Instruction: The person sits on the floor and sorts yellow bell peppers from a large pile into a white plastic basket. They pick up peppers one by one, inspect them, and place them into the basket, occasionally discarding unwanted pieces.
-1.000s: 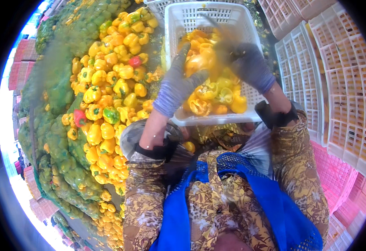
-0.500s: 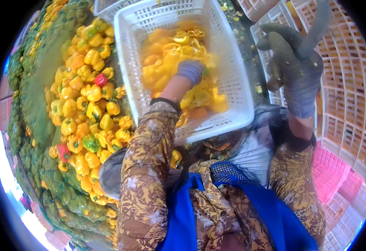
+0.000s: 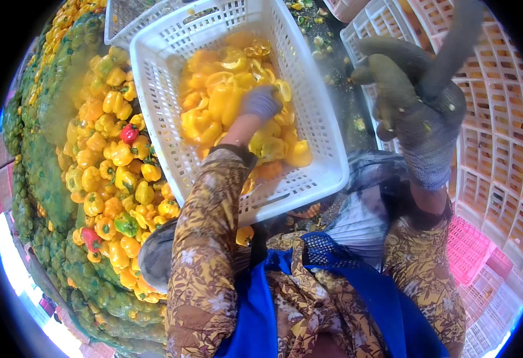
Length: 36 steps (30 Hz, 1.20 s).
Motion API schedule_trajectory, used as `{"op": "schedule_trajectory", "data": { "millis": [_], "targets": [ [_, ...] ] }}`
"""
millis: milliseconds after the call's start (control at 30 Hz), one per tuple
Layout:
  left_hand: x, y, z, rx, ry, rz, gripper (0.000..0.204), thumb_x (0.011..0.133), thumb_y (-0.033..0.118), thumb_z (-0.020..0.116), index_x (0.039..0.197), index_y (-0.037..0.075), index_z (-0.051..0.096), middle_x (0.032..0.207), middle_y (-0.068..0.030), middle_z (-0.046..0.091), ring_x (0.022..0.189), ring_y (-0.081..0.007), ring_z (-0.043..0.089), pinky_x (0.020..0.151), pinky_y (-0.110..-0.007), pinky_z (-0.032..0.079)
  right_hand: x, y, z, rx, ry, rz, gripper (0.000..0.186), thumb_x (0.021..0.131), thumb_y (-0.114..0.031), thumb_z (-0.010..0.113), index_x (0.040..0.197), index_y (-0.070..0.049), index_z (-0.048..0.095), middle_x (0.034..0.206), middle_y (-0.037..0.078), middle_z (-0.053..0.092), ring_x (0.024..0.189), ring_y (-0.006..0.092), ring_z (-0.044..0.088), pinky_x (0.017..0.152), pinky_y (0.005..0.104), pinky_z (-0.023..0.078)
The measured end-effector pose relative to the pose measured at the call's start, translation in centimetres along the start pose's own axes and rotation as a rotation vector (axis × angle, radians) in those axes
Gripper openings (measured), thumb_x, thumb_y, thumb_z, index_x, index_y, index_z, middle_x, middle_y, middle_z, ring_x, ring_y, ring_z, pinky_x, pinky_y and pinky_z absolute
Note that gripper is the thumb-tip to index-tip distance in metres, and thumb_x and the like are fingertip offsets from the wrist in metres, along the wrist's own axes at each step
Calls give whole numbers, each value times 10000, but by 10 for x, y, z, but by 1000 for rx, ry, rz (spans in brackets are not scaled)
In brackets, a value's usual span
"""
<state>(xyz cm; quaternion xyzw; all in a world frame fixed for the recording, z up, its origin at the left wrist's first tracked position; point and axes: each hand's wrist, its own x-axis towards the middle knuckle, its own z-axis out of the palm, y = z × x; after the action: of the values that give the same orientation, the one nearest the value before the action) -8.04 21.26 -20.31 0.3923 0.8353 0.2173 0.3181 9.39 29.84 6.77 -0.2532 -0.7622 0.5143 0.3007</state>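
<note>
My left hand (image 3: 262,102), in a purplish-grey glove, reaches into a white plastic crate (image 3: 332,128) in front of me. It touches yellow bell peppers heaped inside, several of them cut open. A large yellow bell pepper (image 3: 224,102) lies right against the thumb side of this hand. The left fingertips are hidden, so their grip does not show. On the right, raised beside the crate, my right hand (image 3: 425,128) wears a stained grey glove. Its fingers are wrapped round a knife (image 3: 452,51) with a dark grey blade pointing up and away.
Whole yellow bell peppers (image 3: 109,179) lie piled left of the crate, with a red pepper (image 3: 129,133) and a green one (image 3: 126,224) among them. Full green net sacks (image 3: 43,197) stand beyond. Stacked pale crates (image 3: 500,119) and a pink crate (image 3: 467,247) line the right.
The view has shifted, so the crate and pepper pile appear farther left and lower. My left hand stays among the peppers in the crate. My right hand still holds the knife up.
</note>
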Motion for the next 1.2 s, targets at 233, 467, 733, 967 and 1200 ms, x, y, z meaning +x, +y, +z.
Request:
{"op": "schedule_trajectory", "data": {
  "millis": [233, 467, 733, 967, 1200],
  "targets": [
    [-85, 69, -123, -953, 129, 149, 424, 817, 128, 661, 1202, -6, 545, 951, -41, 656, 793, -88, 607, 643, -202, 454, 5, 31, 14, -319, -149, -188, 340, 761, -251, 731, 996, -21, 648, 802, 119, 659, 706, 194, 648, 674, 287, 519],
    [-198, 107, -157, -876, 362, 260, 390, 789, 104, 706, 1151, 18, 589, 916, -16, 658, 688, -36, 535, 581, -169, 403, -18, 3, 42, -216, -356, -451, 457, 701, -328, 786, 1028, -44, 641, 854, 103, 668, 791, 218, 644, 718, 319, 515],
    [-301, 103, -174, -1177, 371, 249, 280, 834, 118, 658, 1081, 8, 588, 922, -35, 638, 776, -90, 604, 680, -221, 494, -68, -61, 64, 348, -695, 124, 362, 826, -193, 650, 1092, 46, 596, 702, 41, 606, 569, 87, 556, 528, 235, 470],
    [-342, 67, -162, -1536, 412, 212, 276, 867, 79, 595, 1129, 9, 544, 1007, -79, 630, 821, -168, 647, 665, -258, 554, -96, -61, 84, 892, -827, 365, 427, 850, -277, 591, 1143, 33, 581, 748, 44, 590, 467, 42, 461, 466, 228, 429],
    [-329, 43, -182, -1455, 578, 168, 318, 834, 42, 613, 1133, 1, 513, 1047, -126, 613, 900, -260, 653, 730, -345, 583, -80, -1, 81, 8, -395, 28, 495, 776, -339, 710, 1158, -42, 605, 1062, 91, 653, 832, 133, 635, 595, 245, 513]
  ]
}}
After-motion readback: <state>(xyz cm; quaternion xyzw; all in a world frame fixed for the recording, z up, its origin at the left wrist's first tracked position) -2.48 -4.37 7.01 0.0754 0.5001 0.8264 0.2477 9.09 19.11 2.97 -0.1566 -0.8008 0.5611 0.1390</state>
